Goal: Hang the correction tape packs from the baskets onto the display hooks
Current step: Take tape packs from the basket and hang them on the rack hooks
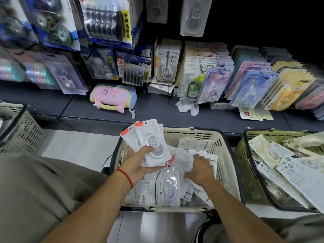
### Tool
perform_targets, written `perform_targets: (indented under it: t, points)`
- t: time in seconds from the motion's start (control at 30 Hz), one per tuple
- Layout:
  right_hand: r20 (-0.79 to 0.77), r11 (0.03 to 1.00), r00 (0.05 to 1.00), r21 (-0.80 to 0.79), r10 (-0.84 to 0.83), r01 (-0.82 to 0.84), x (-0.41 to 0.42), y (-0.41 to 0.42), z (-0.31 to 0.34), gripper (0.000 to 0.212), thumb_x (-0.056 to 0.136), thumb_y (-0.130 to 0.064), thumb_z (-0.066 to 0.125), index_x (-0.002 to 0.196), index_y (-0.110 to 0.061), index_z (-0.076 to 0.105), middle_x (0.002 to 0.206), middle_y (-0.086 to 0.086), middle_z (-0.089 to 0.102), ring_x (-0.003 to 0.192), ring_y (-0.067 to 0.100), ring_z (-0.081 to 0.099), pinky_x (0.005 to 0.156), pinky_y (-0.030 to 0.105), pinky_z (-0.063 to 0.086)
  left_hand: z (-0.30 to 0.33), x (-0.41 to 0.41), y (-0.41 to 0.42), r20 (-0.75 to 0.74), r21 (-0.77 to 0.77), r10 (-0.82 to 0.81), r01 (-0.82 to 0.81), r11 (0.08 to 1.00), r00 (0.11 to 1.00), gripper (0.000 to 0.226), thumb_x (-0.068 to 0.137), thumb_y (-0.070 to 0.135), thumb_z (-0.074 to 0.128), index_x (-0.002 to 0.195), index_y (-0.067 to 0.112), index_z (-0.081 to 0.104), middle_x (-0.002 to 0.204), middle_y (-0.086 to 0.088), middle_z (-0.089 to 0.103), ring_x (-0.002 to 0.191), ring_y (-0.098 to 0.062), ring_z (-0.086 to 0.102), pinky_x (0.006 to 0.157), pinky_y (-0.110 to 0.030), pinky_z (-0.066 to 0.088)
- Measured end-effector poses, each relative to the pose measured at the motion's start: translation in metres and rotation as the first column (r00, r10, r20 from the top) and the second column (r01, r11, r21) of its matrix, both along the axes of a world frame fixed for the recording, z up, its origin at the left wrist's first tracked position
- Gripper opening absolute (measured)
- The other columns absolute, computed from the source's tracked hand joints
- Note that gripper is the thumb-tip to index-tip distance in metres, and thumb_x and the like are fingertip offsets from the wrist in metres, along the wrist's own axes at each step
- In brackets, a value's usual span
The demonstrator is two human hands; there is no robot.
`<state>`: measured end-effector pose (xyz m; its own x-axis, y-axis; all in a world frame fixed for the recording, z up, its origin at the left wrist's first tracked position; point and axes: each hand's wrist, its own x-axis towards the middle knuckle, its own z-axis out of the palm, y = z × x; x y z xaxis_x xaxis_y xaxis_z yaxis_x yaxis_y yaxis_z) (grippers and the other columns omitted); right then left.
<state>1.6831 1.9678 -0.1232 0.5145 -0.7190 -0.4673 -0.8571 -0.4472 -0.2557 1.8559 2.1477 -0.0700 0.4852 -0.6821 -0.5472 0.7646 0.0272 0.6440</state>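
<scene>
Right now the biggest thing before you is the display wall (157,50), its hooks already crowded with hanging packs above a dark shelf (157,111), and below it on the floor sit three baskets: a grey one (22,132) at the left edge, the cream basket (224,149) in front of you, and a green basket (245,163) to the right, both of the latter heaped with correction tape packs. Your left hand (140,163), a red cord at its wrist, is closed around a fanned stack of packs (150,142) held just above the near-left part of the cream basket, thumb across the top pack. Your right hand (199,167) lies palm down in the middle of the basket, fingers curled onto a loose pack (184,160); whether it has actually gripped it I cannot tell. To do this gathering well, I would square the stack so every red-tabbed top points the same way and the hang holes line up, since a tidy stack should slide onto a hook in one go. Take only flat, untangled packs, and lay each one face up on the stack, which sits just beside your right hand.
</scene>
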Motion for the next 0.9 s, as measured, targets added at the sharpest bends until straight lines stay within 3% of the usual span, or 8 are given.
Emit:
perform_targets:
  t: [0.07, 0.13, 0.27, 0.5, 0.67, 0.77, 0.83, 0.9]
  points:
    - [0.212, 0.969, 0.956, 0.187, -0.203, 0.164, -0.002, -0.015, 0.024, 0.065, 0.081, -0.029, 0.086, 0.131, -0.017, 0.047, 0.117, 0.005, 0.062, 0.103, 0.022, 0.065, 0.078, 0.033, 0.054, 0.008, 0.001, -0.002, 0.010, -0.028, -0.015, 0.015, 0.999, 1.000, 0.058, 0.087, -0.001, 0.078, 0.134, 0.028, 0.062, 0.131, -0.016, 0.072, 0.112, -0.044, 0.073, 0.083, -0.070, 0.058]
    - [0.450, 0.878, 0.785, 0.415, -0.425, 0.237, 0.001, -0.030, 0.055, 0.044, 0.084, -0.023, 0.085, 0.115, -0.019, 0.056, 0.106, 0.004, 0.071, 0.087, 0.014, 0.070, 0.060, 0.024, 0.054, 0.019, 0.001, -0.008, 0.096, -0.040, -0.042, 0.046, 0.998, 0.994, 0.067, 0.088, -0.001, 0.077, 0.141, 0.034, 0.055, 0.139, -0.013, 0.067, 0.119, -0.045, 0.069, 0.084, -0.071, 0.057]
    - [0.628, 0.744, 0.556, 0.668, -0.544, -0.027, 0.027, -0.042, 0.126, 0.059, 0.081, -0.036, 0.090, 0.128, -0.016, 0.060, 0.115, 0.003, 0.080, 0.103, 0.023, 0.078, 0.071, 0.033, 0.061, 0.054, 0.006, -0.032, 0.257, -0.116, -0.049, 0.081, 0.990, 0.965, 0.071, 0.089, 0.000, 0.079, 0.139, 0.041, 0.049, 0.139, -0.006, 0.067, 0.119, -0.040, 0.070, 0.083, -0.068, 0.059]
    - [0.780, 0.863, 0.488, 0.496, -0.392, -0.100, 0.073, -0.052, 0.212, 0.046, 0.087, -0.035, 0.085, 0.122, -0.022, 0.058, 0.116, 0.001, 0.078, 0.107, 0.018, 0.076, 0.093, 0.039, 0.061, 0.138, 0.042, -0.082, 0.544, -0.201, -0.089, 0.233, 0.952, 0.834, 0.083, 0.085, -0.002, 0.080, 0.149, 0.035, 0.041, 0.138, -0.004, 0.070, 0.123, -0.030, 0.070, 0.090, -0.060, 0.061]
    - [0.863, 0.946, 0.417, 0.324, -0.285, -0.023, 0.084, -0.063, 0.267, 0.067, 0.062, -0.070, 0.086, 0.111, -0.032, 0.061, 0.097, -0.006, 0.081, 0.087, 0.025, 0.080, 0.076, 0.056, 0.063, 0.192, 0.066, -0.113, 0.622, -0.222, -0.093, 0.289, 0.931, 0.778, 0.086, 0.081, 0.005, 0.085, 0.146, 0.042, 0.041, 0.138, 0.001, 0.070, 0.121, -0.026, 0.071, 0.087, -0.057, 0.062]
    - [0.903, 0.942, 0.277, 0.334, -0.327, 0.022, 0.093, -0.067, 0.280, 0.067, 0.059, -0.070, 0.084, 0.108, -0.030, 0.062, 0.091, -0.008, 0.080, 0.071, 0.018, 0.079, 0.050, 0.034, 0.061, 0.214, 0.076, -0.126, 0.664, -0.250, -0.104, 0.352, 0.902, 0.740, 0.085, 0.088, 0.007, 0.083, 0.147, 0.048, 0.039, 0.141, 0.003, 0.068, 0.125, -0.028, 0.069, 0.087, -0.056, 0.062]
    - [0.924, 0.959, 0.257, 0.281, -0.282, 0.042, 0.101, -0.071, 0.283, 0.060, 0.063, -0.071, 0.082, 0.107, -0.035, 0.062, 0.094, -0.012, 0.079, 0.078, 0.008, 0.078, 0.055, 0.023, 0.058, 0.217, 0.081, -0.132, 0.677, -0.253, -0.089, 0.345, 0.904, 0.730, 0.086, 0.088, 0.004, 0.082, 0.148, 0.046, 0.037, 0.142, 0.002, 0.067, 0.127, -0.030, 0.068, 0.088, -0.056, 0.062]
    - [0.938, 0.978, 0.279, 0.208, -0.207, 0.028, 0.108, -0.076, 0.283, 0.051, 0.070, -0.069, 0.081, 0.107, -0.040, 0.061, 0.101, -0.012, 0.078, 0.090, 0.006, 0.076, 0.071, 0.028, 0.060, 0.215, 0.085, -0.136, 0.691, -0.274, -0.039, 0.312, 0.910, 0.721, 0.088, 0.086, 0.002, 0.083, 0.150, 0.043, 0.038, 0.143, 0.001, 0.066, 0.130, -0.031, 0.066, 0.093, -0.061, 0.059]
